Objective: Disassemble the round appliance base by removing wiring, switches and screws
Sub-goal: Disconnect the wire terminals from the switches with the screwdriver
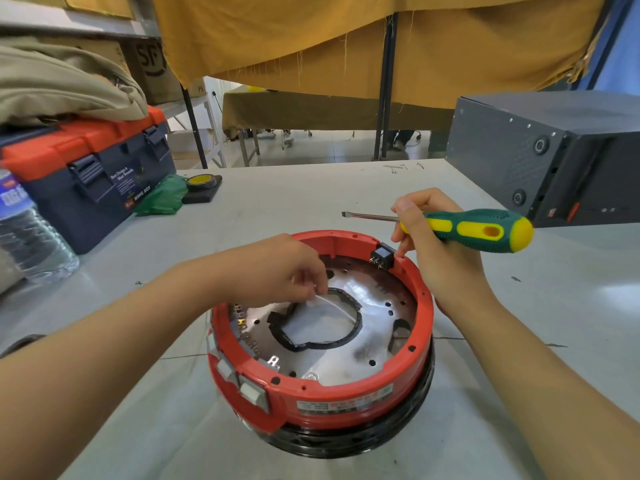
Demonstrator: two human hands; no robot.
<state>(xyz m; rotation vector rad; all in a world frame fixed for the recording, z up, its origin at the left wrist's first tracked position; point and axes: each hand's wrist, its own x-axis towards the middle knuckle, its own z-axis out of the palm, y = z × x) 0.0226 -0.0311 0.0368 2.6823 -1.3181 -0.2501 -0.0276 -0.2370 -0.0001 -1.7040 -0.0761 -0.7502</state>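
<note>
The round appliance base (346, 396) has a red rim over a black bottom ring and lies open side up on the table. Inside is a silver metal plate (353, 362) with a black-edged round opening. A small black switch block (382, 255) sits at the far inner rim. My left hand (277, 268) reaches into the base and pinches a thin white strip (320, 300) near the opening's edge. My right hand (440, 247) rests against the far right rim and grips a green and yellow flat screwdriver (474, 229), its blade pointing left above the table.
A blue and orange toolbox (90, 174) stands at the left with cloth on top, a water bottle (24, 233) before it. A yellow tape roll (202, 181) and green bag (162, 197) lie beyond. A dark metal case (554, 150) sits at the right.
</note>
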